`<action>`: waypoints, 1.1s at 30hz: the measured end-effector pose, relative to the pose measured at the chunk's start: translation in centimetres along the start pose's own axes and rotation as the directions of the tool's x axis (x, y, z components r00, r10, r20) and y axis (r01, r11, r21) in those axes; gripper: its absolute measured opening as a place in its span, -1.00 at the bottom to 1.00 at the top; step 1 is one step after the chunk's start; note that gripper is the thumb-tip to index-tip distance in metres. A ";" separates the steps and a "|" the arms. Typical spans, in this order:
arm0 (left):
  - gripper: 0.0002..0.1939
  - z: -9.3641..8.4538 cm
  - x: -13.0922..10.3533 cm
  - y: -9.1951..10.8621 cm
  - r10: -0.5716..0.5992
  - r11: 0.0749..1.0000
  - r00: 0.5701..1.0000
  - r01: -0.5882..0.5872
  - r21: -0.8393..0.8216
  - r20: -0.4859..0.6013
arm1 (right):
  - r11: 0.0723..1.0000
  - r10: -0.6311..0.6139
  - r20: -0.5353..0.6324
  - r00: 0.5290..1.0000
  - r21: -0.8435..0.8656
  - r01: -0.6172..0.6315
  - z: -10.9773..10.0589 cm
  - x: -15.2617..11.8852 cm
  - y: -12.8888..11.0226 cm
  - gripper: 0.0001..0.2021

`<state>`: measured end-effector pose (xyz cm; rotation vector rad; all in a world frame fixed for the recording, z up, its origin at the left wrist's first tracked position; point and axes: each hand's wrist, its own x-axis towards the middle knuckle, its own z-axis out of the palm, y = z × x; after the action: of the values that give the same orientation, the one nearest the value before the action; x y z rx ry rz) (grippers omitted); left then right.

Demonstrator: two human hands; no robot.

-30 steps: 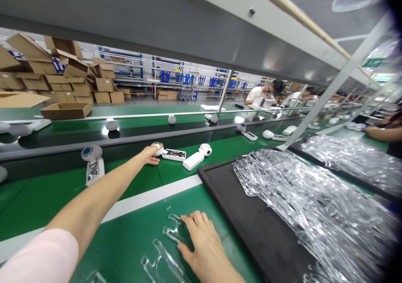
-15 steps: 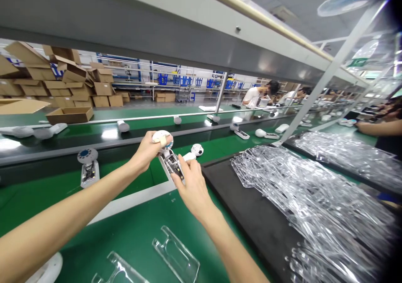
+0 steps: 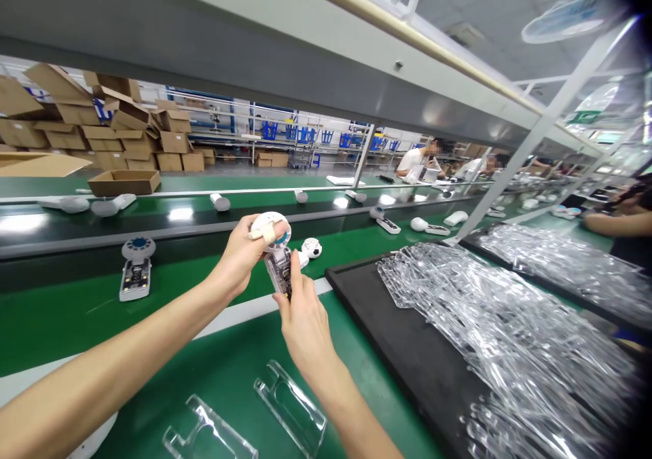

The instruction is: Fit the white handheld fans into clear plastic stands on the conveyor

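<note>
My left hand [image 3: 247, 252] is closed around the round white head of a handheld device [image 3: 278, 269]; tape or a finger cover wraps one finger. The device's handle lies open, with its circuit board showing. My right hand [image 3: 303, 313] grips the lower handle between thumb and fingers. Just behind it sits a white device with a football-patterned head [image 3: 311, 248], partly hidden by my fingers. Two clear plastic frames, one left [image 3: 211, 432] and one right [image 3: 291, 405], lie on the green table before me. Another opened device [image 3: 136, 269] with a blue-ringed head rests to the left.
Clear plastic parts [image 3: 489, 316] are heaped on a black tray [image 3: 367, 296] at right. White devices lie along the conveyor belt [image 3: 265, 209]. A slanted metal post [image 3: 509, 180] and an overhead shelf [image 3: 305, 65] frame the bench. A co-worker's arm [image 3: 619, 225] shows at far right.
My view has shifted slightly. The held device now stands a little more upright, and my right hand has slid along its handle. Both hands still hold it.
</note>
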<state>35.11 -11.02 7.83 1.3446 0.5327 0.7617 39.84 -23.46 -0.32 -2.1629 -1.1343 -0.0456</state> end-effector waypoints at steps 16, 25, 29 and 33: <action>-0.50 0.8 -2.7 -2.4 0.083 0.996 0.994 -0.080 -0.032 0.078 | 0.686 0.448 -0.227 0.865 0.708 -0.169 0.7 4.5 0.9 -0.48; -0.45 -0.8 -0.5 -4.0 -0.039 0.999 0.999 0.039 0.004 0.016 | 0.806 0.332 -0.158 0.930 0.560 -0.192 1.3 5.4 0.6 -0.49; -0.38 -6.2 5.3 -5.7 -0.191 0.937 0.979 0.202 0.284 -0.065 | 0.970 0.100 0.065 0.993 0.216 -0.112 0.6 -0.2 1.3 -0.69; -0.45 -12.8 10.1 -6.2 -0.032 0.603 0.983 0.163 0.781 -0.180 | 0.985 -0.084 0.211 0.974 -0.129 0.112 1.2 -8.3 3.8 -0.43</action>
<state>33.47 4.70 0.40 2.0748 1.1565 0.5330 37.16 -30.15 -6.12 -2.2735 -1.3922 0.0565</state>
